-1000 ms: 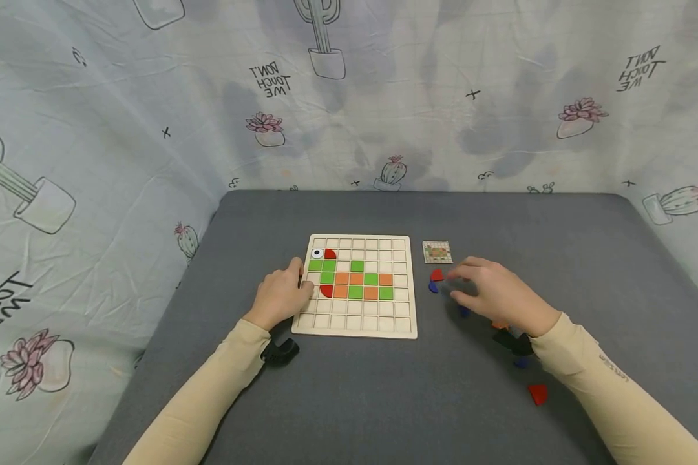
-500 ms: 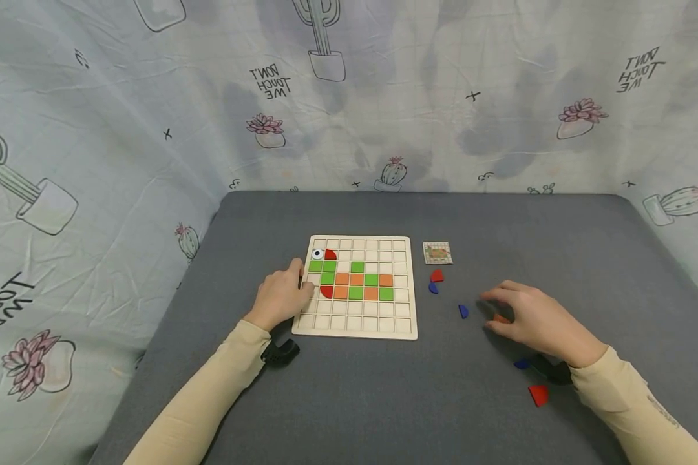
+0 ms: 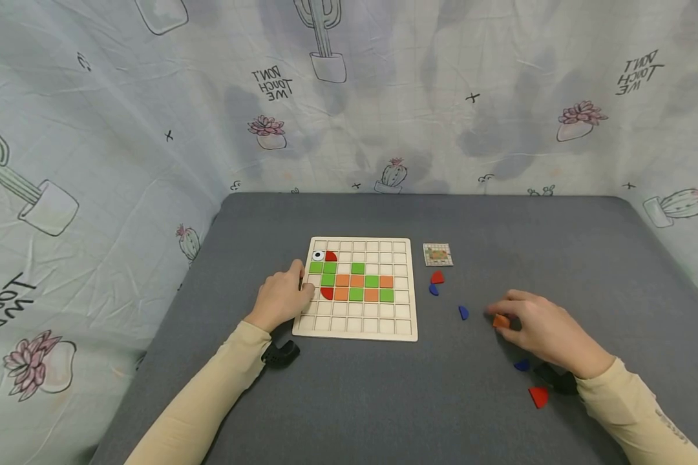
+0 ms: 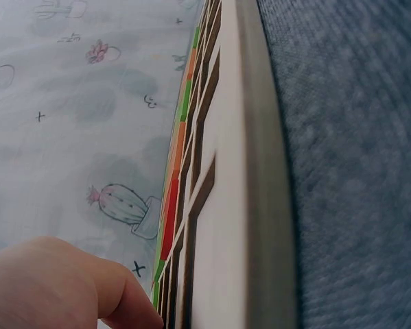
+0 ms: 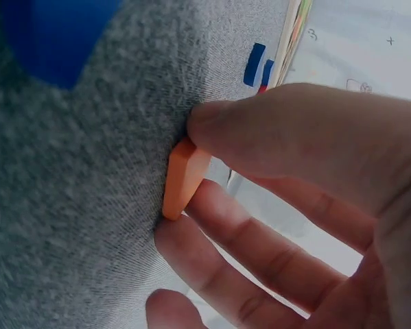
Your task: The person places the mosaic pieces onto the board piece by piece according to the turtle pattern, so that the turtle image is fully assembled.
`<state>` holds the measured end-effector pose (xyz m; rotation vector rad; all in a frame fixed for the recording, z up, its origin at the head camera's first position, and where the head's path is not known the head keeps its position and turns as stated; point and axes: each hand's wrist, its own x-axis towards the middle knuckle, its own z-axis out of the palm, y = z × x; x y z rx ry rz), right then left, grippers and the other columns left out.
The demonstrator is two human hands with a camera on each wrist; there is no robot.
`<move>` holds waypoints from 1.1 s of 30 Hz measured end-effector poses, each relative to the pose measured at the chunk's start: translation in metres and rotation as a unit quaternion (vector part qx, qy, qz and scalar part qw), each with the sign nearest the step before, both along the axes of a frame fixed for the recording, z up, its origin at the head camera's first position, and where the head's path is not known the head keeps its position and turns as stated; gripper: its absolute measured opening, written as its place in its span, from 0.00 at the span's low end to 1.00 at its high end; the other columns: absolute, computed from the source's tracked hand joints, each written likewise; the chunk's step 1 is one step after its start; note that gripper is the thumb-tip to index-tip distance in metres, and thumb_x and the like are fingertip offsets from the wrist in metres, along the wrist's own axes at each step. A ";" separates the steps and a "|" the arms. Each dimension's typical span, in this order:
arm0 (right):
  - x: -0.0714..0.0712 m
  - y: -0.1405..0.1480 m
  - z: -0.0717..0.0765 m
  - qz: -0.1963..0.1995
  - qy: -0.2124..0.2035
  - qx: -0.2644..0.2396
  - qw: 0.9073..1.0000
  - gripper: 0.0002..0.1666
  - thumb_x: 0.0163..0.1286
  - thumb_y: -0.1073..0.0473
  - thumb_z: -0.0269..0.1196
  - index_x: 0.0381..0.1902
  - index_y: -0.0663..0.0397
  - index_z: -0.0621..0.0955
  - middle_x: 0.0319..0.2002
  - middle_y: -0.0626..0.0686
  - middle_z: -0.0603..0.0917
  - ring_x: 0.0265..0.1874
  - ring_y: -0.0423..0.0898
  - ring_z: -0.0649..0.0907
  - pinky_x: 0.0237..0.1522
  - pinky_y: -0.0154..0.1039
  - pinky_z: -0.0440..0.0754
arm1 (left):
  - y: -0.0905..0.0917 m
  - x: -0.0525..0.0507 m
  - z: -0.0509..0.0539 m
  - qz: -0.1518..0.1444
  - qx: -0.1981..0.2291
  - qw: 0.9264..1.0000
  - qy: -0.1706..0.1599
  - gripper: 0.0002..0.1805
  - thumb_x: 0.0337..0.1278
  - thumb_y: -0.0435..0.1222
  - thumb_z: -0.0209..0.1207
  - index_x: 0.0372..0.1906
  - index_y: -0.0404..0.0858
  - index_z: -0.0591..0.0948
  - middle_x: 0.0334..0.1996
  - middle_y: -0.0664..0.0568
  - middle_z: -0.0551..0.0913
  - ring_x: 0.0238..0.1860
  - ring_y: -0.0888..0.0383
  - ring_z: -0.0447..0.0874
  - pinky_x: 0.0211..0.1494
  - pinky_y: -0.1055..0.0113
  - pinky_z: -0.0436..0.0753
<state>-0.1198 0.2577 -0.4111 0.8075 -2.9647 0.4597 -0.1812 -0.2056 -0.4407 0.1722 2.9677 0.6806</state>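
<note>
My left hand (image 3: pixel 280 298) rests at the left edge of a pale wooden grid board (image 3: pixel 355 327), its thumb and a finger touching it. In the left wrist view a bent finger comes down on the board (image 4: pixel 219 260). The board bears green, orange and red tiles and a white eye piece (image 3: pixel 318 256). Right of it, my right hand (image 3: pixel 549 330) pinches an orange tile (image 5: pixel 184 178) between thumb and fingers. The tile stands tilted, at or just above the cloth. Its far side is hidden by the fingers.
A small pattern card (image 3: pixel 438 254) lies right of the board. Below it are a red piece (image 3: pixel 437 277) and a blue piece (image 3: pixel 433 290). Another blue piece (image 3: pixel 463 312) lies farther right. Nearer me are a blue piece (image 3: pixel 521 365) and a red piece (image 3: pixel 538 396).
My right hand has moved right and toward me, away from beside the card, and has taken hold of the orange tile. My left hand and the board have stayed put.
</note>
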 end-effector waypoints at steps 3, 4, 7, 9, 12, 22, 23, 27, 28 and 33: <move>0.000 0.000 0.000 0.001 0.006 -0.002 1.000 0.14 0.58 0.64 0.78 0.42 0.48 0.90 0.33 0.38 0.78 0.27 0.32 0.70 0.27 0.32 0.69 | 0.000 0.000 0.000 0.001 0.000 1.000 -0.003 0.10 0.71 0.42 0.53 0.46 0.40 0.70 0.17 0.52 0.69 0.16 0.55 0.64 0.21 0.63 0.59; 0.000 0.000 0.000 0.001 0.006 -0.004 1.000 0.13 0.58 0.65 0.77 0.41 0.48 0.90 0.32 0.37 0.78 0.27 0.32 0.70 0.27 0.32 0.69 | 0.000 0.000 0.000 0.002 -0.001 1.000 -0.004 0.10 0.70 0.42 0.53 0.46 0.40 0.70 0.17 0.52 0.69 0.16 0.55 0.64 0.21 0.63 0.60; -0.001 -0.001 0.000 0.000 0.011 -0.006 1.000 0.13 0.58 0.65 0.77 0.40 0.47 0.90 0.32 0.38 0.79 0.27 0.33 0.72 0.26 0.32 0.70 | 0.000 -0.001 0.000 0.001 -0.001 1.000 -0.004 0.10 0.70 0.42 0.52 0.45 0.40 0.70 0.17 0.52 0.69 0.16 0.55 0.64 0.21 0.63 0.59; -0.003 -0.002 0.000 0.002 0.021 -0.007 1.000 0.13 0.57 0.65 0.77 0.40 0.48 0.90 0.33 0.39 0.81 0.28 0.34 0.75 0.26 0.34 0.72 | 0.000 -0.001 0.000 0.000 0.000 1.000 -0.002 0.10 0.70 0.42 0.52 0.45 0.39 0.70 0.17 0.52 0.69 0.16 0.55 0.64 0.21 0.63 0.59; -0.005 -0.006 0.000 0.005 0.046 -0.009 0.999 0.14 0.56 0.66 0.78 0.39 0.47 0.90 0.34 0.42 0.83 0.30 0.38 0.78 0.27 0.37 0.76 | 0.000 -0.001 0.000 -0.001 0.000 1.000 0.001 0.11 0.70 0.42 0.52 0.46 0.39 0.70 0.17 0.52 0.69 0.16 0.56 0.64 0.20 0.64 0.59; -0.019 -0.029 0.002 0.028 0.074 -0.036 0.996 0.13 0.56 0.68 0.77 0.34 0.44 0.89 0.35 0.42 0.82 0.28 0.39 0.78 0.25 0.34 0.73 | 0.001 0.001 0.002 0.000 0.003 1.000 0.000 0.11 0.70 0.42 0.53 0.46 0.39 0.71 0.18 0.51 0.69 0.16 0.55 0.65 0.21 0.63 0.60; -0.021 -0.032 0.002 0.029 0.075 -0.037 0.996 0.12 0.56 0.67 0.77 0.34 0.44 0.89 0.35 0.43 0.82 0.28 0.39 0.78 0.25 0.34 0.74 | 0.001 0.001 0.001 -0.001 0.003 1.000 0.000 0.11 0.70 0.42 0.52 0.46 0.39 0.70 0.18 0.51 0.69 0.16 0.55 0.64 0.21 0.63 0.60; -0.030 -0.044 0.004 0.033 0.080 -0.038 0.996 0.11 0.58 0.67 0.77 0.34 0.45 0.89 0.37 0.44 0.83 0.29 0.40 0.80 0.26 0.35 0.76 | 0.000 0.001 0.001 -0.001 0.004 1.000 0.002 0.10 0.70 0.42 0.52 0.45 0.39 0.70 0.18 0.52 0.68 0.16 0.55 0.64 0.21 0.63 0.59; -0.032 -0.047 0.005 0.036 0.082 -0.040 0.995 0.11 0.58 0.67 0.76 0.35 0.45 0.90 0.38 0.44 0.83 0.29 0.40 0.80 0.26 0.35 0.76 | 0.000 0.001 0.001 -0.001 0.003 1.000 0.002 0.10 0.70 0.42 0.53 0.45 0.39 0.70 0.18 0.52 0.68 0.16 0.55 0.64 0.21 0.63 0.59; -0.045 -0.064 0.007 0.055 0.078 -0.062 0.994 0.10 0.60 0.68 0.75 0.37 0.48 0.90 0.38 0.46 0.83 0.27 0.41 0.79 0.26 0.35 0.75 | 0.000 0.001 0.002 -0.003 0.004 1.000 0.005 0.10 0.70 0.42 0.53 0.45 0.39 0.70 0.18 0.51 0.69 0.16 0.55 0.64 0.21 0.63 0.59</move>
